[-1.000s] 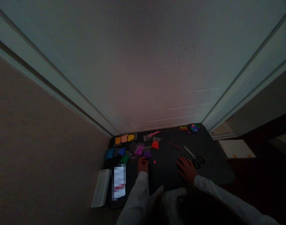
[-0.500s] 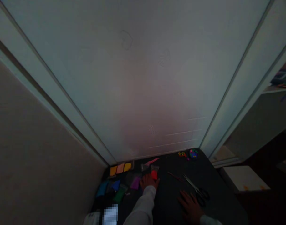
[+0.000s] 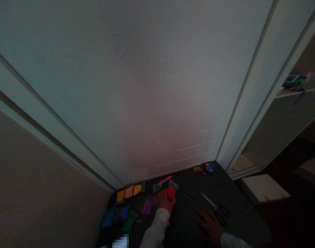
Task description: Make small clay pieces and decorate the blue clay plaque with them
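My left hand is at the back middle of the dark table, its fingers curled on a small clear bag with a red lump in it. The bag's clear end sticks out beyond the fingers. A purple packet lies just left of that hand. My right hand rests on the tabletop with fingers spread, holding nothing. Close beyond it are scissors with dark handles, their blades pointing away. A thin reddish stick lies between the hands, toward the back.
Orange, pink and yellow packets line the back left. Blue and green packets lie nearer. A pink strip, a yellow-dotted red piece and a colourful round piece sit near the white panel. A white box stands at right.
My left hand has closed from a flatter pose onto the red packet, which has tilted slightly. My right hand stays on the table. The head view has shifted a little.
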Motion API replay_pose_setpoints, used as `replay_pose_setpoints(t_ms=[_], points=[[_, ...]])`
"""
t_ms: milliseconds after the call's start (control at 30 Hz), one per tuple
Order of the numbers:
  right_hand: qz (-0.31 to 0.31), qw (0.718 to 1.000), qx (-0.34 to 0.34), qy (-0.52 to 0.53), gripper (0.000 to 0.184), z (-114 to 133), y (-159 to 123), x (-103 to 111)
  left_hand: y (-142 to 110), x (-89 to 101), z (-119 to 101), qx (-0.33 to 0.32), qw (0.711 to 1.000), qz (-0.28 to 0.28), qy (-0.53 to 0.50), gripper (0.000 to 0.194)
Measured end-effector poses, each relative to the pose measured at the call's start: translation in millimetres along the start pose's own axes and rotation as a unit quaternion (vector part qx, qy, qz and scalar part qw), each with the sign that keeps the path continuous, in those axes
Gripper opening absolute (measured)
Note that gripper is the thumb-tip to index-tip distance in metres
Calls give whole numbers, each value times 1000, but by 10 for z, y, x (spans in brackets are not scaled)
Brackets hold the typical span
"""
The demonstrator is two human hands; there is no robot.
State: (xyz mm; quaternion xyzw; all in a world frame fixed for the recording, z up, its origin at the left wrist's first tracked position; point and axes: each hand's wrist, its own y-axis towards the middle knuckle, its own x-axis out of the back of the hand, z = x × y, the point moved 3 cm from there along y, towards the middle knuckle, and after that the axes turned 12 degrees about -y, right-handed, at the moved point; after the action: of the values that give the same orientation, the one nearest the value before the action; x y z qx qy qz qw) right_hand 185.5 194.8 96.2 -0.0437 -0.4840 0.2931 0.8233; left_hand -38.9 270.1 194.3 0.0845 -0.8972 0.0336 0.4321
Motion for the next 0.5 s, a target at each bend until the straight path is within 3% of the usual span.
replay_pose_setpoints(t_ms=[167, 300, 433, 500], points=[[-20, 986, -53, 156, 49, 131, 42, 262, -167, 391, -152, -94, 992, -40, -78, 48], [-17, 961, -39, 273, 55, 437, 111, 679, -391, 699, -289, -108, 983, -81, -125, 46], [-111, 940, 26, 320, 38, 1010, 12, 1314, -589, 824, -520, -144, 969, -107, -170, 42], [-206, 928, 123, 287, 27, 1316, -105, 1636, -657, 821, -636, -151, 966, -102, -186, 42]])
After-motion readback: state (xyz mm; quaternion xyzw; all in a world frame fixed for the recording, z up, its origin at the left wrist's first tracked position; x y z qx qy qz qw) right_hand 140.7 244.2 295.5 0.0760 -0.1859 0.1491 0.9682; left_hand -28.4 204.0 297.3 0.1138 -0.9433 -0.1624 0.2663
